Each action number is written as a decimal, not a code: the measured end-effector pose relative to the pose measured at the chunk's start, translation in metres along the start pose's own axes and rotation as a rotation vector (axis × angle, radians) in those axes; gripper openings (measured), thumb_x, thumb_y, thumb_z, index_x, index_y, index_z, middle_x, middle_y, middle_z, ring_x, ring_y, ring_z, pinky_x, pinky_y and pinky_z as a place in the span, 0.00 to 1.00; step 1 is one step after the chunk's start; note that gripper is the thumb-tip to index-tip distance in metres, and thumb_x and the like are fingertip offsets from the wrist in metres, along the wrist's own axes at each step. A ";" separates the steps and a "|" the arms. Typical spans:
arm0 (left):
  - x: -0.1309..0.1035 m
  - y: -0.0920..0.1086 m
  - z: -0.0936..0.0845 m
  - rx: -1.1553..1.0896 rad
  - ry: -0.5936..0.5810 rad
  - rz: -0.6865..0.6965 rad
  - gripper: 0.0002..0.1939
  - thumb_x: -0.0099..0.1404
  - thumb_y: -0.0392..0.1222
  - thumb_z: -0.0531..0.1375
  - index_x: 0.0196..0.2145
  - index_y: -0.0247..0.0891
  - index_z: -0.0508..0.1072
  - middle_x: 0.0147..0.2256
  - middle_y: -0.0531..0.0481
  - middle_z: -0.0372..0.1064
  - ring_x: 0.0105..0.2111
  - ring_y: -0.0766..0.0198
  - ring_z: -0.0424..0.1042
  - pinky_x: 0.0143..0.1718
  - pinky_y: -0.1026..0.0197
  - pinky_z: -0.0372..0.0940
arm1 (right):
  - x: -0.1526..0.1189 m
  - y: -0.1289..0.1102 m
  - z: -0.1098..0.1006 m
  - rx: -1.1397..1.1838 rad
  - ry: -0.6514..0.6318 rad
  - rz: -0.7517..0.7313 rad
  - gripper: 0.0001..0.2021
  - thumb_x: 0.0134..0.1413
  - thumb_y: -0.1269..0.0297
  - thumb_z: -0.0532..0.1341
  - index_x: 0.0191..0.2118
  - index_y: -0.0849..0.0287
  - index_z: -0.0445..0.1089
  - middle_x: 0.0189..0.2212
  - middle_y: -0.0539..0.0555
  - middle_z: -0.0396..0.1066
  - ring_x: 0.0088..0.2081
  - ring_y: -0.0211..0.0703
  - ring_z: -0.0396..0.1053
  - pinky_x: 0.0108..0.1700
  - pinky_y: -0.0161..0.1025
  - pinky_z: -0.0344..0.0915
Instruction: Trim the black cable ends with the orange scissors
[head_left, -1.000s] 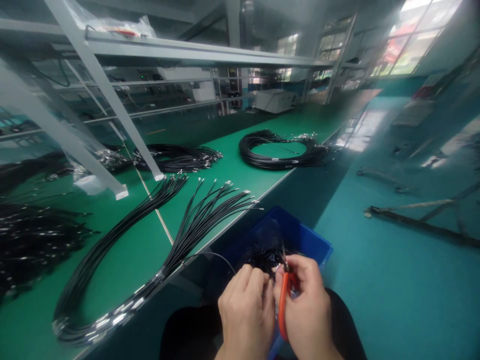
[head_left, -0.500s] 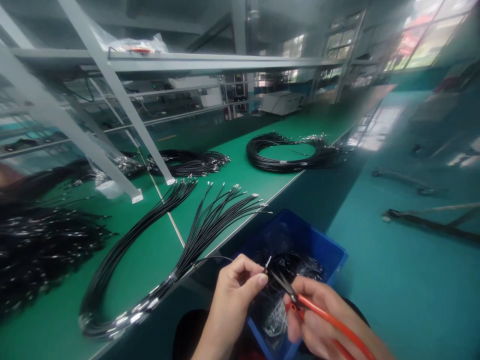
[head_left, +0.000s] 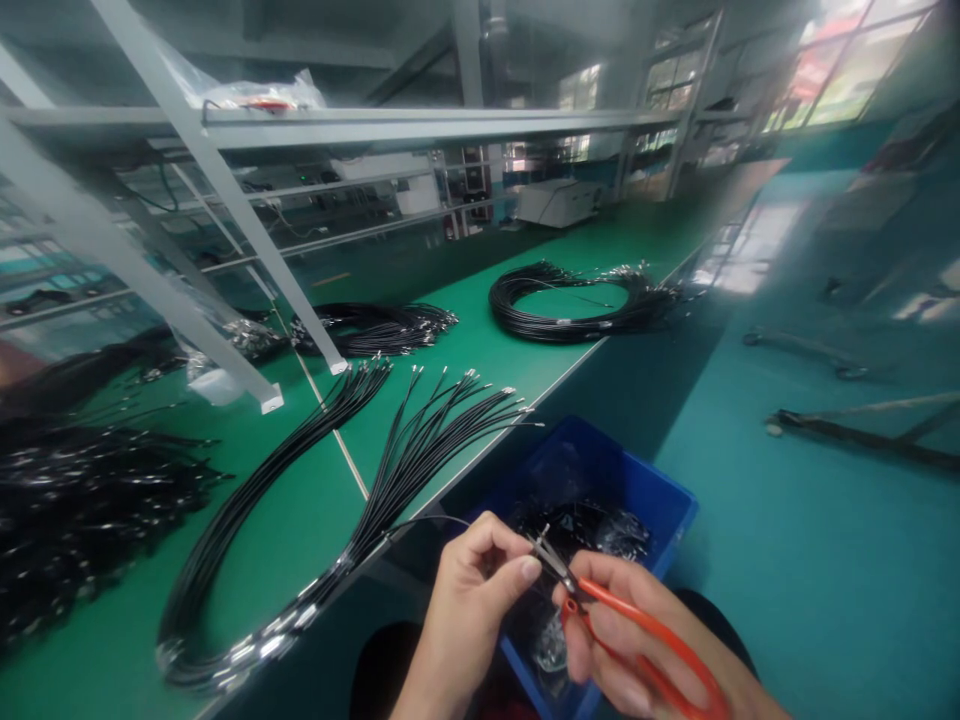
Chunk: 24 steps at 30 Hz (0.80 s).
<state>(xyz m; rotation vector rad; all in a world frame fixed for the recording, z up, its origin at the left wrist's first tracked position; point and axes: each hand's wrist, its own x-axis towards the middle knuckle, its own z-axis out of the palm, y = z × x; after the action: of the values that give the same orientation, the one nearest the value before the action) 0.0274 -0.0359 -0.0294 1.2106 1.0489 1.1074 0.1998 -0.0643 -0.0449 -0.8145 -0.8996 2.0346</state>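
Beside the table edge [head_left: 564,378], the left hand [head_left: 469,600], thumb and forefinger bent, pinches 1 cable [head_left: 431,518]; the right hand [head_left: 619,598] curls round scissors [head_left: 649,618].

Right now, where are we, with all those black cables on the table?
Probably a factory or workshop that works with cables: bundles of black cables lie along a long green workbench, and someone is holding orange-handled cutters beside it.

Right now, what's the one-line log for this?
left hand: pinching cable | right hand: red-handled scissors, blades near left fingertips | below: blue bin | table: black cables
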 end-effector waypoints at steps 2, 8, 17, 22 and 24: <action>0.000 -0.002 0.000 0.005 0.001 0.013 0.07 0.56 0.39 0.63 0.24 0.36 0.70 0.25 0.55 0.62 0.26 0.68 0.61 0.30 0.66 0.57 | -0.001 0.000 0.000 0.023 -0.006 -0.009 0.09 0.59 0.61 0.58 0.35 0.62 0.67 0.26 0.55 0.72 0.17 0.28 0.53 0.21 0.28 0.48; 0.000 -0.008 0.002 0.058 0.019 0.035 0.07 0.57 0.39 0.63 0.25 0.36 0.69 0.25 0.55 0.61 0.27 0.68 0.60 0.30 0.66 0.57 | 0.002 -0.007 0.001 -0.026 0.002 0.074 0.09 0.53 0.61 0.61 0.33 0.61 0.64 0.19 0.50 0.69 0.13 0.26 0.51 0.16 0.26 0.46; 0.003 -0.017 0.007 0.322 0.069 0.041 0.05 0.56 0.37 0.60 0.25 0.37 0.68 0.24 0.54 0.62 0.25 0.66 0.62 0.27 0.65 0.57 | -0.003 -0.001 -0.004 -0.197 0.159 -0.021 0.11 0.39 0.63 0.68 0.28 0.58 0.66 0.16 0.48 0.69 0.12 0.28 0.52 0.15 0.27 0.48; -0.009 -0.063 0.038 1.051 -0.209 0.284 0.04 0.47 0.36 0.64 0.21 0.40 0.70 0.22 0.50 0.68 0.21 0.61 0.67 0.21 0.63 0.54 | -0.008 -0.012 -0.021 -0.022 0.347 -0.043 0.17 0.33 0.53 0.72 0.30 0.53 0.70 0.20 0.54 0.71 0.12 0.35 0.55 0.14 0.35 0.51; -0.014 -0.072 0.040 1.127 -0.243 0.298 0.07 0.43 0.39 0.67 0.18 0.41 0.70 0.18 0.51 0.66 0.18 0.61 0.65 0.18 0.63 0.52 | -0.009 -0.015 -0.026 -0.022 0.347 -0.026 0.15 0.34 0.52 0.71 0.27 0.53 0.70 0.19 0.55 0.69 0.13 0.37 0.57 0.15 0.37 0.53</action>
<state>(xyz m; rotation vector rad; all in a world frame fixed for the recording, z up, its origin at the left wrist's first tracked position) 0.0700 -0.0583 -0.0979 2.3772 1.3638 0.4897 0.2297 -0.0563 -0.0451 -1.1194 -0.7318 1.7887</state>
